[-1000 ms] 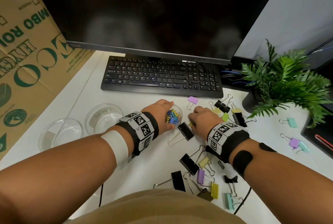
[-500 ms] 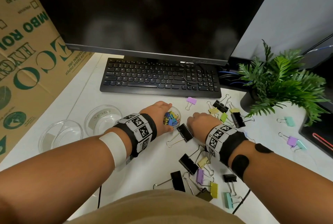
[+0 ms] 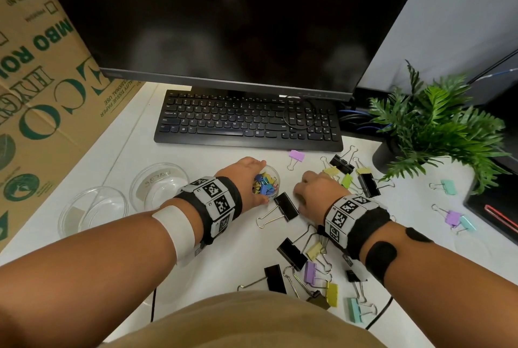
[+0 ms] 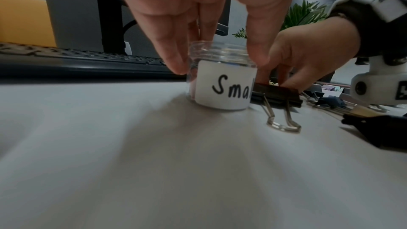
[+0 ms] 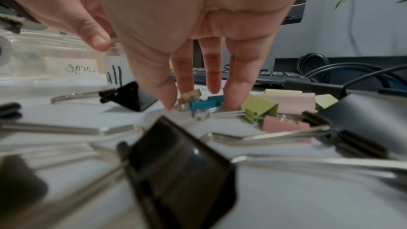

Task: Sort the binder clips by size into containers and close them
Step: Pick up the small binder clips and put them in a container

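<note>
A: Our left hand [image 3: 243, 179] wraps the small jar [image 4: 221, 77] from above, fingers and thumb curled against its clear wall; our right hand [image 3: 316, 193] reaches down beside it with fingers straight and a little spread, tips at the desk [image 3: 196, 168] among tiny clips, gripping nothing that we can see.

B: Then we go by size; biggest, the dark monitor [image 3: 224, 17], with the cardboard box [image 3: 36, 81] leaning at our left; next the black keyboard [image 3: 246, 120], and the potted fern [image 3: 437, 126] at our right.

A: Then the two wide clear containers [image 3: 92, 210] left of our arm, both open, one labelled "Large" [image 3: 155, 178]; we cannot read the other's label.

B: The small jar stands upright and lidless in front of the keyboard, its label reading "Smal"; it holds little blue, yellow and red clips [image 3: 265, 183].

A: A large black binder clip [image 3: 286, 206] lies just beside the jar, between our hands; more black ones are scattered nearer our body.

B: Medium clips in yellow, purple and mint [image 3: 448, 186] lie loose to the right and near us.

A: Smallest of all, a teal clip [image 5: 204, 104] and a gold clip [image 5: 189, 96] sit between our right fingertips [image 5: 169, 104]; whether they touch we cannot tell.
</note>
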The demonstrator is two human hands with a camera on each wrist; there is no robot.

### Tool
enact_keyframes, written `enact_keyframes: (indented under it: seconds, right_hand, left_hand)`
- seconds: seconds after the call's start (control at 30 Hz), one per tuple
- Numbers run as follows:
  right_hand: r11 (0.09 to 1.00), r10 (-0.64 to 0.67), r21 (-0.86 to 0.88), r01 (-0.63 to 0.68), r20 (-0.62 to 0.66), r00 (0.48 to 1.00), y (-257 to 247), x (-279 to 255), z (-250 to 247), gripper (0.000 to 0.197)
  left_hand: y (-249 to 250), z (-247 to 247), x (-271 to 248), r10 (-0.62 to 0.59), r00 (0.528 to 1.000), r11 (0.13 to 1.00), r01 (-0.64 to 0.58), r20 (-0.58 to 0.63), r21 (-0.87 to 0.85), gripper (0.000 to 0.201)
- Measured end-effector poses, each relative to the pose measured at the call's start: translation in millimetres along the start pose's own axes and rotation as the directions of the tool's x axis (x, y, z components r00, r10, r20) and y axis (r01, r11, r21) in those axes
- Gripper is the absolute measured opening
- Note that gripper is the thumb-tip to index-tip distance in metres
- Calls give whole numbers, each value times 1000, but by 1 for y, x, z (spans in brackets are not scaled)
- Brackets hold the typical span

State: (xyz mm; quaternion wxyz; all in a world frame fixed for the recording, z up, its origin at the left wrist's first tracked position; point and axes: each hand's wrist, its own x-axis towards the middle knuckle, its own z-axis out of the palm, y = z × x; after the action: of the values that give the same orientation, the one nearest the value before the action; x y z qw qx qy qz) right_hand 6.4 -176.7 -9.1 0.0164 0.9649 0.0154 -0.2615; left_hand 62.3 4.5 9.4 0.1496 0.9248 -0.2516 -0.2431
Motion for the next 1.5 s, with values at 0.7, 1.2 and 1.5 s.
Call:
enact_keyframes:
  seconds: [0.7, 1.2, 1.5]
  right_hand:
    - [1000, 30, -7, -29, 101, 994, 3, 0, 0, 35]
    - [910, -103, 352, 219, -320, 942, -47, -7, -43, 33]
    - [771, 191, 634, 59, -318, 928, -8, -17, -35, 21]
  left_hand:
    - [-3, 1, 1, 10, 1000, 1000, -10, -15, 2, 82]
    - [-3, 2, 1, 15, 998, 999, -17, -56, -46, 75]
    - [-4, 4, 2, 4, 999, 1000, -4, -35, -8, 83]
